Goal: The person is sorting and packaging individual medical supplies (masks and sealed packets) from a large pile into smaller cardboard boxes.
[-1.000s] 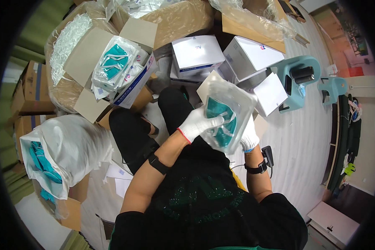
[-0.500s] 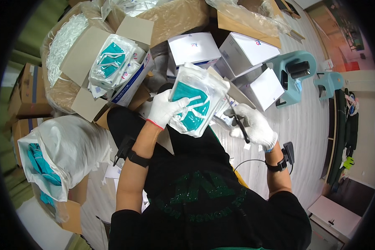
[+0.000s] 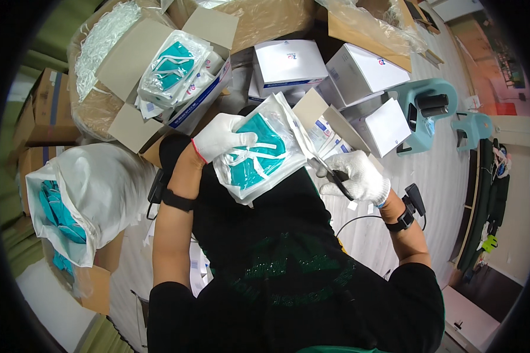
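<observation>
My left hand (image 3: 221, 140), in a white glove, grips the upper left side of a clear plastic pack (image 3: 280, 112), thumb on top. Inside lies a teal face mask (image 3: 256, 167) with white straps. My right hand (image 3: 362, 177), gloved too, is closed around the dark handle of a pair of scissors (image 3: 340, 176). Their blades reach the pack's right edge; whether they cut into it I cannot tell. Up and left, an open carton (image 3: 205, 101) holds similar packs, with a teal mask pack (image 3: 174, 69) uppermost.
An open box of small packets (image 3: 327, 132) stands beyond my right hand, near white boxes (image 3: 288, 62). At left a white sack (image 3: 109, 188) holds teal masks, beside brown cartons (image 3: 47, 109). White straps (image 3: 109, 44) fill a bag behind. A pale blue stool (image 3: 444, 112) stands right.
The pack has tilted and moved slightly left and down, with my left hand shifting up along its edge. The scissors have come from beside the pack to its right edge.
</observation>
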A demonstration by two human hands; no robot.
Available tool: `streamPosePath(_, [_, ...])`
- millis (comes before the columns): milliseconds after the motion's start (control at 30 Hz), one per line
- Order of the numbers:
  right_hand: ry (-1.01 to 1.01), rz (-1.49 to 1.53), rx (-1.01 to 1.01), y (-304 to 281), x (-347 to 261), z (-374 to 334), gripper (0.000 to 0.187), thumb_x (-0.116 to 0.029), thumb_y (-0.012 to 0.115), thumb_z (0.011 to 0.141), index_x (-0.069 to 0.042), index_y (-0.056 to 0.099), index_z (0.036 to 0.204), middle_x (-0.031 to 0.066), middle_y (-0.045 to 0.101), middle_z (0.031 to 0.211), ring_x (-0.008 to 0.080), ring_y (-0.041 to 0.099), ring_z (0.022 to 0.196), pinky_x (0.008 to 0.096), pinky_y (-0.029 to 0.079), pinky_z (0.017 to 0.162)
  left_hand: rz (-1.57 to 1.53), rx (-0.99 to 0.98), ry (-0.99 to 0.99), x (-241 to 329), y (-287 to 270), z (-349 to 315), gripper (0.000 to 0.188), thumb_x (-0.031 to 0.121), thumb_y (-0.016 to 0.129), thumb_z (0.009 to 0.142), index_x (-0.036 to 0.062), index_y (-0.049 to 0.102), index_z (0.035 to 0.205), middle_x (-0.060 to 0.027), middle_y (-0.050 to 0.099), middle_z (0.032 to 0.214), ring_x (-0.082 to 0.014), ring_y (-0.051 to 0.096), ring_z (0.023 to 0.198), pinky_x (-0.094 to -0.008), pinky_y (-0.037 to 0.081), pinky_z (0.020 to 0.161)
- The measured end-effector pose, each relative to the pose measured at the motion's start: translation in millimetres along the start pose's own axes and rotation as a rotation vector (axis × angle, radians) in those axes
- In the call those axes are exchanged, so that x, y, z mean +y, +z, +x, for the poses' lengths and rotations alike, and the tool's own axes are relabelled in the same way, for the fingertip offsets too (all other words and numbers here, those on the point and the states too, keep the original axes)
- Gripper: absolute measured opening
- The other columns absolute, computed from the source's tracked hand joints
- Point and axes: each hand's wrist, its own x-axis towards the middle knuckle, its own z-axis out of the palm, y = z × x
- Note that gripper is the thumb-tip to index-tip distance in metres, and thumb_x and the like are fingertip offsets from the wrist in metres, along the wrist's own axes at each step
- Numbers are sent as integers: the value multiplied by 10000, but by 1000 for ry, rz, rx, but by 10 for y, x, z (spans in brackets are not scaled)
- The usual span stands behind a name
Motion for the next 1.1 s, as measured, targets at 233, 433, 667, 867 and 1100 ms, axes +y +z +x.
streamPosePath(233, [106,420,-227,9,64,91,514,-375,830,790,-9,589,1057,52,629,929,124,578,857,287,487,786,58,-16,-16,77,-24,25,305,168,725,879,-66,674,1067,-69,705,915,-80,635,793,-244,526,711])
streamPosePath(433, [128,430,-246,-5,11,154,484,-345,840,785,-12,593,1036,35,604,896,121,546,809,277,477,773,-33,4,11,36,-4,60,305,165,718,886,-62,673,1085,-69,707,932,-85,641,805,-250,532,719])
streamPosePath(667, [128,423,-115,54,33,104,397,-255,855,775,-4,644,998,20,620,848,97,553,750,263,468,694,-37,-46,-24,40,-8,100,311,150,709,893,-63,661,1114,-74,707,964,-85,647,832,-245,535,739])
streamPosePath(867, [241,317,-116,70,-181,134,397,-246,874,750,23,672,962,17,612,748,49,522,629,216,410,545,-118,-119,-10,1,-103,100,326,154,688,913,-74,643,1142,-88,708,996,-99,657,854,-250,541,761])
streamPosePath(1100, [-10,-36,-28,210,90,134,594,-350,913,657,-7,680,1083,31,639,812,107,578,688,264,480,619,-128,-124,-131,12,-196,19,356,266,626,969,-62,667,1102,-78,696,1017,-94,632,869,-265,521,790])
